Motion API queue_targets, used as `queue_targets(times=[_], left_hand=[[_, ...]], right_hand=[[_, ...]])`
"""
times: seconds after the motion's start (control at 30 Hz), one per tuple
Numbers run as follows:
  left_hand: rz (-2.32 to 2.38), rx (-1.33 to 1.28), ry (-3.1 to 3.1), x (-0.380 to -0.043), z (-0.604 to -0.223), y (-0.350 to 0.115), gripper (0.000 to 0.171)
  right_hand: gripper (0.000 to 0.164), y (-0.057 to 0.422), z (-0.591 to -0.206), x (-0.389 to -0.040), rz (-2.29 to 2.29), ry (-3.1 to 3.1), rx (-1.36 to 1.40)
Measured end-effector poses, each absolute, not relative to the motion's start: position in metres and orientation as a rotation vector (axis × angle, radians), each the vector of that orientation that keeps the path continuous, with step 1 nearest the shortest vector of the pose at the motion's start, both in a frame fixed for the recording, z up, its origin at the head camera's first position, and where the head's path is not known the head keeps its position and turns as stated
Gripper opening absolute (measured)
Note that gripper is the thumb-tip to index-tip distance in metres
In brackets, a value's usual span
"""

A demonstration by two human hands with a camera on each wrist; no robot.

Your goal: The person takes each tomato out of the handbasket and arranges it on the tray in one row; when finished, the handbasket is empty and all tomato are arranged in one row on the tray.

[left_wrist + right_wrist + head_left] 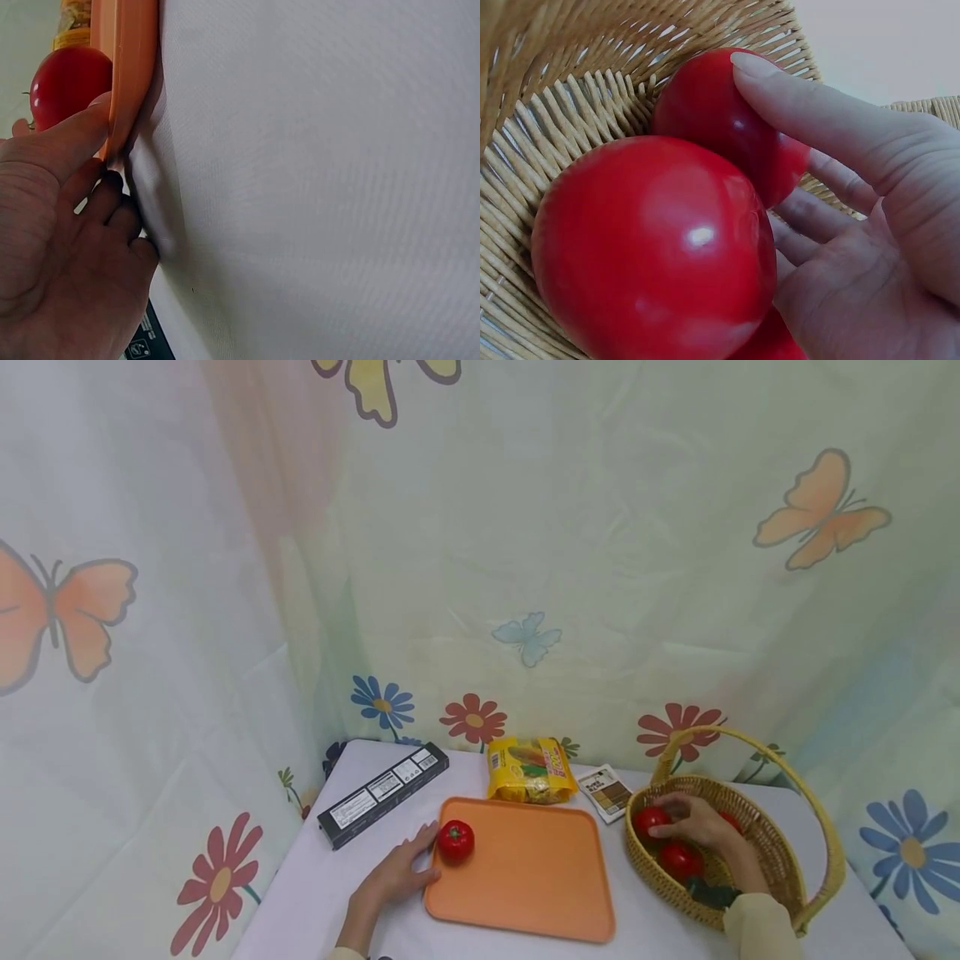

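Observation:
An orange tray lies on the white-covered table with one red tomato near its left edge. My left hand pinches that edge, the thumb on the rim and the other fingers low on its outer side. To the right, my right hand reaches into a wicker basket and grips a tomato between thumb and fingers. A larger red tomato sits against it in the basket. Another red piece shows behind the right hand, mostly hidden.
A long black box lies left of the tray. Behind the tray stands a yellow food bag, with a flat white-and-brown packet beside it. The basket's tall handle arches over its right side. A patterned curtain closes off the back.

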State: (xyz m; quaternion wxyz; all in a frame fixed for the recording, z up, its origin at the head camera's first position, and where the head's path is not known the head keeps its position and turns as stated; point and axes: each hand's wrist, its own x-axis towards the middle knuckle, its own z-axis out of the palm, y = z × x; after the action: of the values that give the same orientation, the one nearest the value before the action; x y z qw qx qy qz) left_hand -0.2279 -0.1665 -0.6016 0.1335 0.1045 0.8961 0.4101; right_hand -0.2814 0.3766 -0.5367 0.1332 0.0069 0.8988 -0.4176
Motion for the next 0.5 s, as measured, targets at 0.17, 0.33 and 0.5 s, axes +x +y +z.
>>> queue_targets(times=[0.17,0.33,0.5], left_hand=[[1.184,0.302,2.600,-0.2271,-0.6025,-0.1664,0.082],[1.181,0.304,2.609,-0.2279,-0.6019,-0.1666,0.082],[1.181,0.300,2.606,-0.2286,-0.6020,-0.1667,0.082]], right_hand=[[0.071,0.3752,-0.5372,-0.2793,-1.214,2.604,0.032],[0.071,0.3746,-0.5376,-0.2804,-1.224,2.617,0.040],[0.072,0.3738,-0.5376,-0.2806,-1.220,2.641,0.042]])
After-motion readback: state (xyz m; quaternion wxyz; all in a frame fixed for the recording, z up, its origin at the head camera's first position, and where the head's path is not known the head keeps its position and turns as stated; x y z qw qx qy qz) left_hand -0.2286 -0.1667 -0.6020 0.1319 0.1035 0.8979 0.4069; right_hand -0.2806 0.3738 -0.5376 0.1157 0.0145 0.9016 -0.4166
